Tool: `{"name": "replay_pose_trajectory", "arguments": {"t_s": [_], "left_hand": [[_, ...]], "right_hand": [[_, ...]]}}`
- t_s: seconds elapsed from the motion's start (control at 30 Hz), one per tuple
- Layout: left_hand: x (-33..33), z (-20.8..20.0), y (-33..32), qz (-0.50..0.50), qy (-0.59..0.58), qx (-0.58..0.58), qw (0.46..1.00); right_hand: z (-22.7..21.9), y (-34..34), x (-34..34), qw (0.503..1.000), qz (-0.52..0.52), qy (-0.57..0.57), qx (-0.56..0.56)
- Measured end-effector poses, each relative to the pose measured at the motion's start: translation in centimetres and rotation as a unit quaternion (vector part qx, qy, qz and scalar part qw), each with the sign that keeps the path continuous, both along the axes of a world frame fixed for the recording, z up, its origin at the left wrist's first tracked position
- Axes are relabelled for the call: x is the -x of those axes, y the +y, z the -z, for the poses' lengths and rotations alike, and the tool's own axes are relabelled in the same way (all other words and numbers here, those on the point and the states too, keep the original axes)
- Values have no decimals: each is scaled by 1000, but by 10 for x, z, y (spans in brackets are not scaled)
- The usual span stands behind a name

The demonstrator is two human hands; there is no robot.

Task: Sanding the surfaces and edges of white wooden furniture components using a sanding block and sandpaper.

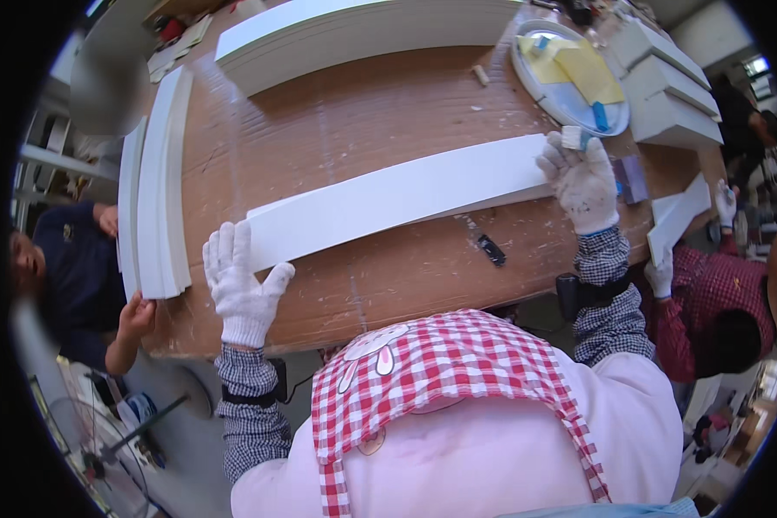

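A long white board strip (397, 197) lies across the middle of the table, with another white piece showing a little from beneath it. My left hand (243, 285), in a white knit glove, is open at the strip's left end, fingers stretched and thumb apart. At the right end is my gloved right hand (583, 186), its fingers bent around a small white-and-blue block (576, 138); its exact kind is unclear. Just below the strip lies a small black object (491, 250).
Behind stands a long white board stack (363, 52). More strips (166, 190) lie left beside a co-worker. A round tray (613, 125) holds yellow sheets (589, 73); white blocks (669, 108) are stacked beside it. Another gloved person at right holds a white piece (680, 216).
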State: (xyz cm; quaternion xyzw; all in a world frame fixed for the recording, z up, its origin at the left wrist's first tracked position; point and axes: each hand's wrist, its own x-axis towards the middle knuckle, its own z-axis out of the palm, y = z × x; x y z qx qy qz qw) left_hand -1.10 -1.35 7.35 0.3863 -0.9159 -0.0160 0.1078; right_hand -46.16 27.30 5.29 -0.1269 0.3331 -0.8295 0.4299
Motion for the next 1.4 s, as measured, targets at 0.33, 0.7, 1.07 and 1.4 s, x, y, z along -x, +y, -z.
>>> {"name": "replay_pose_trajectory", "arguments": {"t_s": [0.33, 0.7, 1.07, 1.4], "left_hand": [[139, -44, 1, 132, -175, -195, 956], [126, -44, -8, 117, -4, -46, 992], [110, -12, 40, 163, -13, -73, 984], [140, 23, 66, 240, 35, -24, 970]], "right_hand": [[-6, -10, -53, 990, -68, -122, 5], [-17, 1, -53, 990, -96, -101, 19], [-30, -1, -53, 992, -41, -99, 71], [15, -110, -88, 956, -216, -193, 50]]}}
